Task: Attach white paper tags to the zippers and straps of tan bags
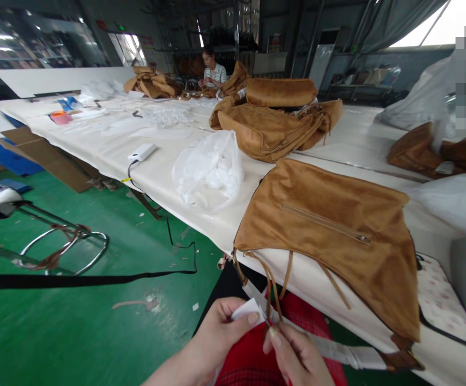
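A small, flat white piece of paper-like material [245, 309] sits in the left hand [221, 328], its near edge under the thumb tip and its upper part standing clear above it; that thumb and the fingers behind are closed on it. Just beside its right edge, the right hand [293, 351] has thumb and forefinger pinched together on a slim, dark, narrow item [267, 320], too small and blurred to identify. Thin tan cords [272, 284] hang down to the fingertips; whether they touch them I cannot tell.

Both hands are above a lap covered in red cloth [244, 356]. A strap wrapped in whitish material [339, 349] runs from near the hands to the right end of a large tan suede-like bag [329, 214] with a long zip, lying flat at the edge of a table covered in off-white sheeting [164, 166].

Beyond the hands, a clear plastic bag of white pieces [208, 171] stands near the suede-like bag. Further back lie more tan bags [265, 126], and a person in a striped top [216, 74] sits across the table.
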A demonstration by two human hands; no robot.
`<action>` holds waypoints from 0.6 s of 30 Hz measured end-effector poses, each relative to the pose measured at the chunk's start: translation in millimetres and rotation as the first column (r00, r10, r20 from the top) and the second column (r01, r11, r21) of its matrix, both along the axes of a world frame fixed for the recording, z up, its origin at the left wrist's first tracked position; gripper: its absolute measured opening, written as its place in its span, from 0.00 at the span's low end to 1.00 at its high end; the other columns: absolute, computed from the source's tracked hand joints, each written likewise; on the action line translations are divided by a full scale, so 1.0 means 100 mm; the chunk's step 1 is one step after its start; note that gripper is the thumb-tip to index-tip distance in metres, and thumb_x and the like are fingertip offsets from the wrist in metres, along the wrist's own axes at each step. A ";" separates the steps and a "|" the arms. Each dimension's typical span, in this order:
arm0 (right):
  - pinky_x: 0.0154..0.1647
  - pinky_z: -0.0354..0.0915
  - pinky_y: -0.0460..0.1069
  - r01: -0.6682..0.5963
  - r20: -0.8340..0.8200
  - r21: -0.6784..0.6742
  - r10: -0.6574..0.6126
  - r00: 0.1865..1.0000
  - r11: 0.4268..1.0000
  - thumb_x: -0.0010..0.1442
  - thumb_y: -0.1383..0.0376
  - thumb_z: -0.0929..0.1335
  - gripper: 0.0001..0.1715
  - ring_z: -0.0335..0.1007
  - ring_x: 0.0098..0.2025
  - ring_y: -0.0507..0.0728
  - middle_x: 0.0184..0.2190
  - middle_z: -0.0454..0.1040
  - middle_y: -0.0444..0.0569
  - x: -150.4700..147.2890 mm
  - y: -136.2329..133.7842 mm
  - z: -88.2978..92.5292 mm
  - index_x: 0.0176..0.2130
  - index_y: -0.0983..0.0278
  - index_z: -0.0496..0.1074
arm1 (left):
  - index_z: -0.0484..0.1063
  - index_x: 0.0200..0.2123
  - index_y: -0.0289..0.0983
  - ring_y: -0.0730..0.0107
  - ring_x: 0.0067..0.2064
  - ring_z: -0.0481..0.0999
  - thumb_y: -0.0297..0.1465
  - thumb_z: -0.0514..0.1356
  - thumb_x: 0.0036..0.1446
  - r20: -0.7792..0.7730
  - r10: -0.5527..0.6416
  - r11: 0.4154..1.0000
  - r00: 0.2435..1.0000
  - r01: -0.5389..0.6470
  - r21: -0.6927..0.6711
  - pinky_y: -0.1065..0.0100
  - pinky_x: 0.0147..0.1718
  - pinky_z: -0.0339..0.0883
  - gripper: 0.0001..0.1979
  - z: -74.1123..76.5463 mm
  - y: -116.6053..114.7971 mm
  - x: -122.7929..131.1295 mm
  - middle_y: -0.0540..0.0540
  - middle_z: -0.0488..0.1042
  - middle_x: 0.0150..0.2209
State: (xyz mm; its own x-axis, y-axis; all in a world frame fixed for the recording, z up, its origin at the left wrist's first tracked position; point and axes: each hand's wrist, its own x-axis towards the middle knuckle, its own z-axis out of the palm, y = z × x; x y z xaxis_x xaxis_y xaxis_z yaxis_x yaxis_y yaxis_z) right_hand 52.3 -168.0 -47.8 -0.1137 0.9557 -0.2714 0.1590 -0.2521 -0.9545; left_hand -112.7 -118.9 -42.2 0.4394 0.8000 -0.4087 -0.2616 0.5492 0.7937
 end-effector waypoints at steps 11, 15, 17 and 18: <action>0.16 0.43 0.45 0.000 0.000 -0.037 0.000 1.000 0.999 0.61 0.40 0.59 0.31 0.46 0.16 0.49 0.14 0.51 0.37 0.00 -0.01 -0.05 0.26 0.61 0.67 | 0.77 0.24 0.31 0.76 0.25 0.65 0.42 0.71 0.44 -0.037 0.048 0.998 0.998 -0.050 -0.044 0.73 0.27 0.57 0.18 0.07 -0.01 0.03 0.47 0.75 0.23; 0.17 0.45 0.45 0.002 -0.007 -0.035 -0.002 1.000 0.999 0.60 0.40 0.59 0.31 0.47 0.17 0.49 0.15 0.52 0.38 0.00 -0.01 -0.02 0.27 0.61 0.67 | 0.77 0.24 0.31 0.75 0.25 0.66 0.41 0.71 0.45 -0.024 0.037 0.999 0.999 -0.038 -0.030 0.73 0.28 0.58 0.17 0.08 -0.01 0.03 0.47 0.74 0.23; 0.17 0.45 0.44 0.009 -0.041 -0.036 -0.011 0.999 0.999 0.60 0.40 0.59 0.31 0.47 0.17 0.49 0.15 0.52 0.38 0.00 -0.02 -0.01 0.27 0.62 0.68 | 0.77 0.25 0.31 0.75 0.26 0.66 0.41 0.70 0.46 -0.040 0.038 0.999 0.999 -0.038 -0.005 0.73 0.28 0.58 0.17 0.06 -0.01 0.02 0.47 0.75 0.23; 0.17 0.45 0.44 0.012 -0.055 -0.035 -0.014 0.998 0.999 0.60 0.40 0.60 0.30 0.47 0.17 0.49 0.15 0.52 0.38 0.00 -0.02 0.00 0.27 0.62 0.68 | 0.77 0.25 0.31 0.75 0.26 0.66 0.41 0.70 0.47 -0.052 0.043 0.999 0.998 -0.043 0.008 0.73 0.28 0.58 0.17 0.05 -0.01 0.02 0.47 0.75 0.23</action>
State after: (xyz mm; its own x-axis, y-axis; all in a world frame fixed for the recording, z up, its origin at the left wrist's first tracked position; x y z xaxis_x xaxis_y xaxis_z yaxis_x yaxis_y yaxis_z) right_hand 51.9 -170.0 -47.5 -0.1166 0.9475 -0.2979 0.1030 -0.2868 -0.9524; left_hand -110.8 -119.6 -37.0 0.3829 0.8206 -0.4243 -0.2434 0.5326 0.8106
